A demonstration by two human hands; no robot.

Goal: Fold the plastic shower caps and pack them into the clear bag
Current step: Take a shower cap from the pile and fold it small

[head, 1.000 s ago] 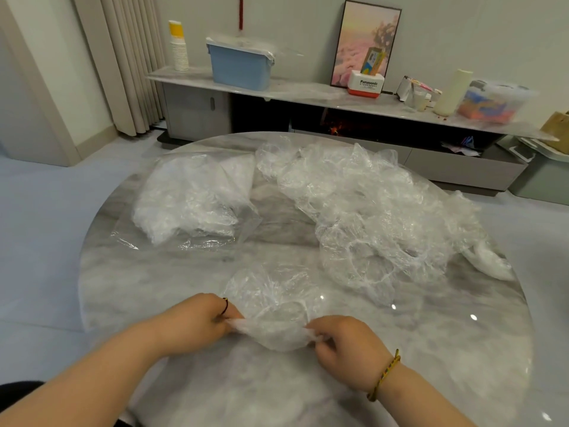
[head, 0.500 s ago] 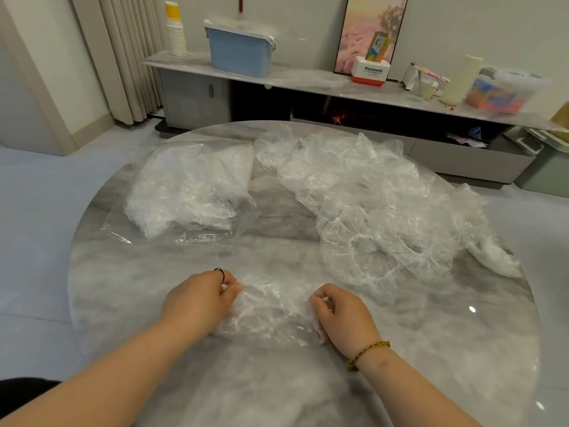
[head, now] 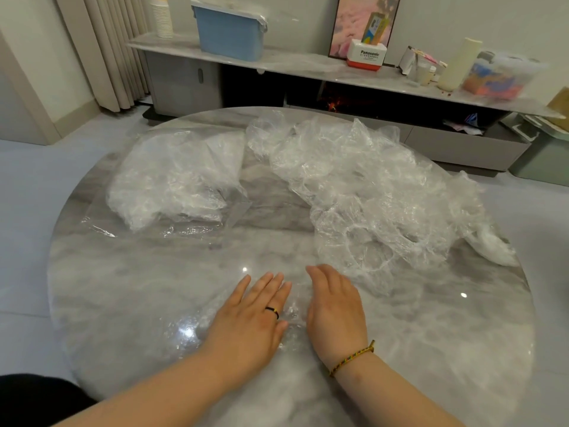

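Clear plastic, one shower cap (head: 294, 314), lies flattened on the marble-patterned bench (head: 123, 288) near its front edge. It is pinned beneath both palms, and only a crinkled strip of it shows between them. Noted: the left hand (head: 254, 317) and the right hand (head: 335, 306) lie side by side, fingers straight, pressing down. Neither grip is clamped on anything; both are spread flat.

At the far left of the bench sits the clear bag (head: 172, 183), well apart from the hands, with a white mass of caps inside. Where its mouth lies cannot be told. A heap of loose shower caps (head: 369, 192) occupies the far right, its nearest edge just beside the right hand.

Assessment: the step in hand is flattening a fold, with air being pressed out. This cap is not yet packed. The next move calls for a further fold, or a pinch on the thin film — slippery, springy stuff, likely to reopen once released — then a carry across to the bag.
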